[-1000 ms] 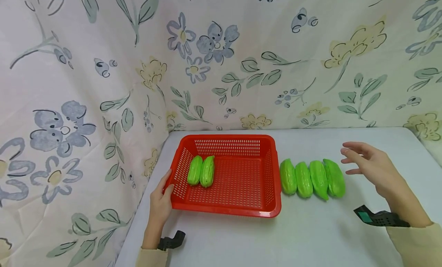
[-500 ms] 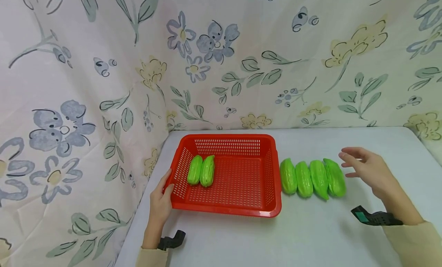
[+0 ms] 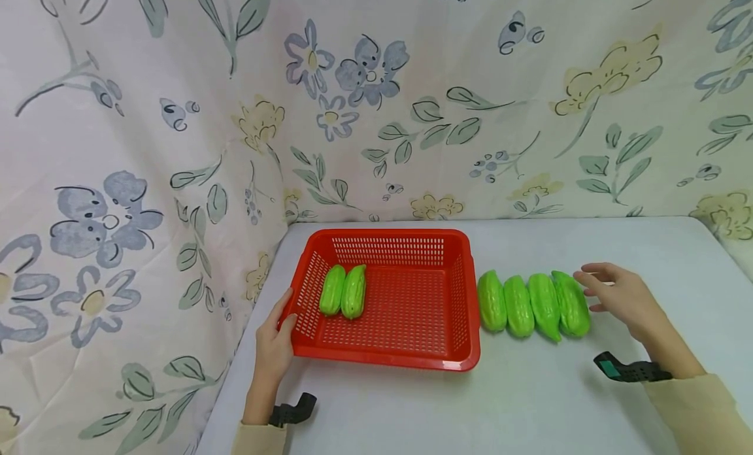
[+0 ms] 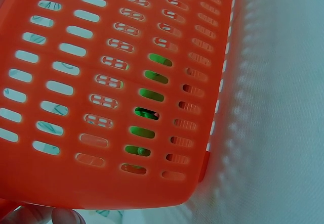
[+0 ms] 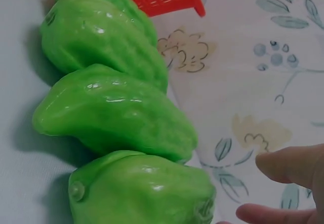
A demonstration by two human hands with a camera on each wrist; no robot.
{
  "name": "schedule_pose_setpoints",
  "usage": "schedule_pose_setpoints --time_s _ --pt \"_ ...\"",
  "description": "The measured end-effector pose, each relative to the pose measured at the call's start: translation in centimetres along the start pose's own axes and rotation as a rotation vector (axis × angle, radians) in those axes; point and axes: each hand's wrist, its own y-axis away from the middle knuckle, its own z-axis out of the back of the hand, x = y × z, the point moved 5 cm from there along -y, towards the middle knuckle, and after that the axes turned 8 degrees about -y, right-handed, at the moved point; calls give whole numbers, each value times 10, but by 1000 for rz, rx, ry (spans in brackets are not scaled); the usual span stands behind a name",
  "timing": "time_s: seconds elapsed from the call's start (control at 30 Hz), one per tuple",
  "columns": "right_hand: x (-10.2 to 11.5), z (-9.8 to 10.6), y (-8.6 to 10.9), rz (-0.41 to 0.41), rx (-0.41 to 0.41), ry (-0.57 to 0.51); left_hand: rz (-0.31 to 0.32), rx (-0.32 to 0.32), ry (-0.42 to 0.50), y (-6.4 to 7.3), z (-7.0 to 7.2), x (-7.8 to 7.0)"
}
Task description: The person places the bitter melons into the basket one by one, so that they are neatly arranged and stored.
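My left hand (image 3: pixel 274 347) grips the left side of a red plastic basket (image 3: pixel 385 362), thumb near the rim; only fingertips (image 4: pixel 67 217) show at the lower left of the left wrist view. Two green bitter gourds (image 3: pixel 353 293) lie side by side in the left part of the basket. Outside its right wall, several more form a row. By the rightmost bitter gourd (image 3: pixel 570 304) is my right hand (image 3: pixel 628 303), fingers spread and slightly bent. Thumb (image 5: pixel 293 164) and finger stay apart from that gourd (image 5: pixel 147 191) in the right wrist view.
A white table (image 3: pixel 529 403) bears everything. Flower-patterned cloth (image 3: pixel 423 115) hangs behind it and along the left side. The basket's right wall (image 3: pixel 470 298) stands close to the leftmost gourd (image 3: pixel 491 301) of the row. Each wrist wears a black strap (image 3: pixel 638 370).
My right hand has moved left and slightly down toward the rightmost bitter gourd. The left hand, the basket and the gourds have stayed in place.
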Motion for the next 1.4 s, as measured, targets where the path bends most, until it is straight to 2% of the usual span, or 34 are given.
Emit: schedule_pose_setpoints --time_s 0.23,0.47,0.73,0.93,1.4 --pt "-7 -5 -4 -30 93 41 8 14 17 0 0 -1" --pt "-9 -9 -7 -18 158 44 11 19 -2 0 -1 1" --pt "-10 -11 -8 -12 180 46 2 -4 -2 -1 -3 3" --pt "-8 -12 -10 -6 188 61 17 7 5 0 -1 4" --pt "-12 -11 -9 -17 171 57 11 -12 1 -1 -2 5"
